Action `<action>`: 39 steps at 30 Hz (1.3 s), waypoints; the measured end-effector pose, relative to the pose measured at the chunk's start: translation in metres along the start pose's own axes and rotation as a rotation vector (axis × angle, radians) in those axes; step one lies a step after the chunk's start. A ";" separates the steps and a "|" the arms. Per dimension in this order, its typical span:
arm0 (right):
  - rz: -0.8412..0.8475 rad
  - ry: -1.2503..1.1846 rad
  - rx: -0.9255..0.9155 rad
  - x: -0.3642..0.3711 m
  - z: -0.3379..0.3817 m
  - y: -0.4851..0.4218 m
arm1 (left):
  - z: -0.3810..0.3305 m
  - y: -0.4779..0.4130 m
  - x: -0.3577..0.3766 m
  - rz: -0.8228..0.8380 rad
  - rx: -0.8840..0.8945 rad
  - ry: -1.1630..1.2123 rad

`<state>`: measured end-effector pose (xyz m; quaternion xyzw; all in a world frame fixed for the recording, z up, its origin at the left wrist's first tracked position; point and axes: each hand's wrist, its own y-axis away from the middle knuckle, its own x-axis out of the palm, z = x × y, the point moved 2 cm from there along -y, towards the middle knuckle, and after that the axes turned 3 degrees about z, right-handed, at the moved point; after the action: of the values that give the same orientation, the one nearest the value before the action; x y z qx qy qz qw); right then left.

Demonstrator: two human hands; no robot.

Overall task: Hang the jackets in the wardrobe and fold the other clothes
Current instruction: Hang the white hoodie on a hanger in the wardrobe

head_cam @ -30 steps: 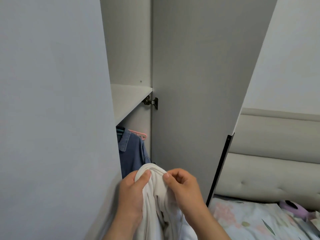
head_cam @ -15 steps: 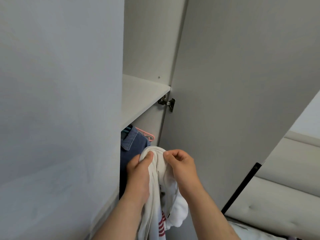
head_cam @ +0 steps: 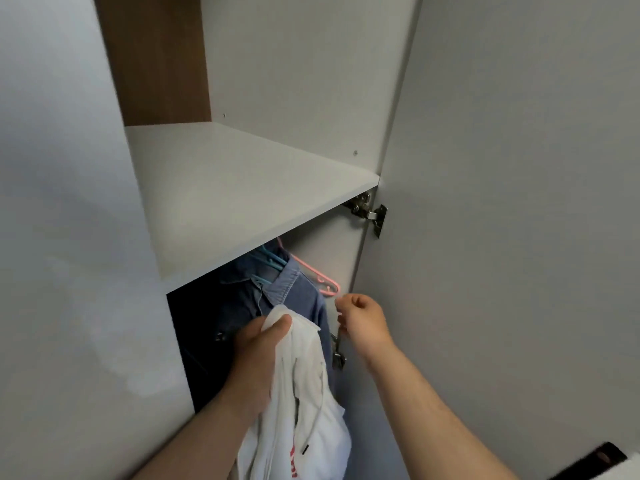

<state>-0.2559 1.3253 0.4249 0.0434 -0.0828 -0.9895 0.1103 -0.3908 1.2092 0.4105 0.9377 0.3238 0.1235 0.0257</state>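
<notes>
Under the shelf (head_cam: pixel 242 188), the left grip (head_cam: pixel 258 355) squeezes the white jacket (head_cam: pixel 311 410); the right grip (head_cam: pixel 362 318) is curled, holding nothing, near a pink hanger (head_cam: pixel 312 270).

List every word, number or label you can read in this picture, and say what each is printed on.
None can be read.
Red print on the white garment, which the left hand grips: creased and mostly hidden, illegible.

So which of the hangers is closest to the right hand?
The pink hanger, its curved end just above the right hand; the blue hangers hang further left.
</notes>
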 end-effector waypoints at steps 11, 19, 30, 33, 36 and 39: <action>0.050 0.164 -0.137 0.032 -0.026 -0.119 | 0.007 -0.039 0.021 -0.127 0.029 0.028; 0.075 0.476 -0.137 0.041 -0.047 -0.145 | 0.033 -0.047 0.011 -0.141 -0.007 -0.004; 0.230 0.058 0.186 0.048 -0.058 -0.151 | 0.025 -0.064 0.027 -0.168 0.061 0.018; 0.286 0.017 0.220 0.047 -0.059 -0.144 | 0.029 -0.065 0.026 -0.176 0.050 0.019; 0.321 -0.035 0.186 0.049 -0.058 -0.143 | 0.031 -0.064 0.025 -0.167 0.047 0.015; 0.309 -0.099 0.123 0.049 -0.052 -0.141 | 0.032 -0.064 0.025 -0.176 0.024 0.013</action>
<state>-0.3277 1.4415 0.3466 -0.0121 -0.1544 -0.9547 0.2541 -0.4024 1.2757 0.3768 0.9049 0.4067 0.1230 0.0232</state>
